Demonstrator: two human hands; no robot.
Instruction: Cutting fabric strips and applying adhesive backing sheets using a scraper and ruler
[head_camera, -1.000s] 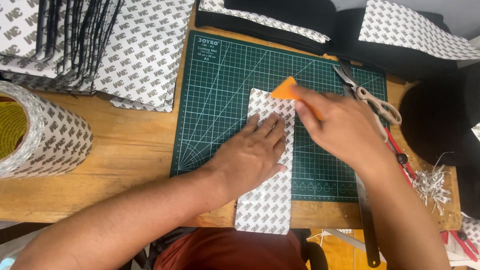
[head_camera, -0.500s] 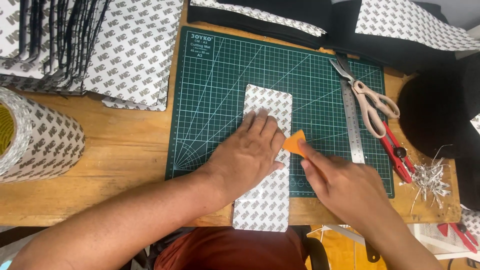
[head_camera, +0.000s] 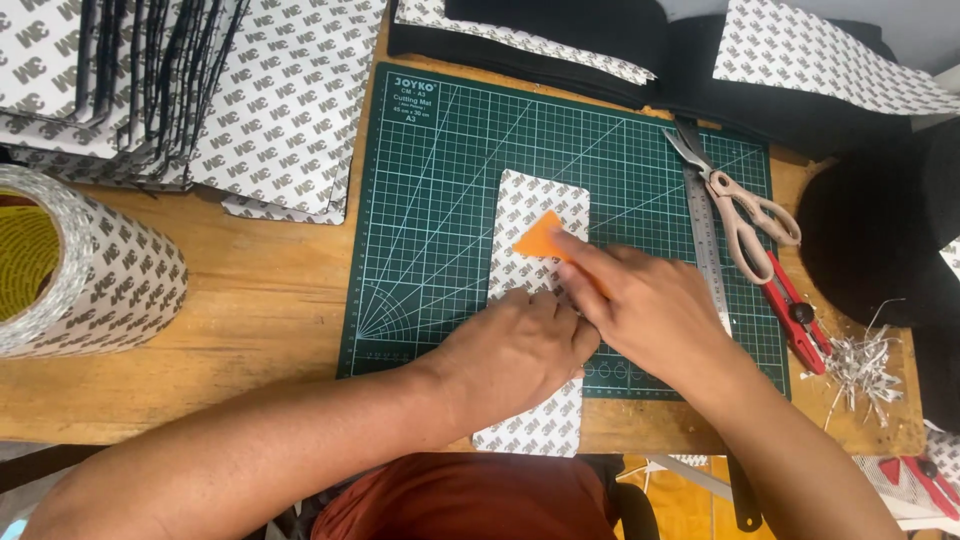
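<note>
L hand (head_camera: 515, 350) lay flat pinning the liner-backed strip (head_camera: 540, 215); R hand (head_camera: 650, 310) gripped orange scraper (head_camera: 540, 240) near strip's far end. I'd judge smoothing approx. halfway.

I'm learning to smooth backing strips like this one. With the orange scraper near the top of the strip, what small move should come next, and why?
Probably draw the orange scraper down the strip toward the body. The right hand presses it near the far end, while the left hand pins the middle; the near end overhangs the green cutting mat, so much of its length lies below the scraper.
</note>
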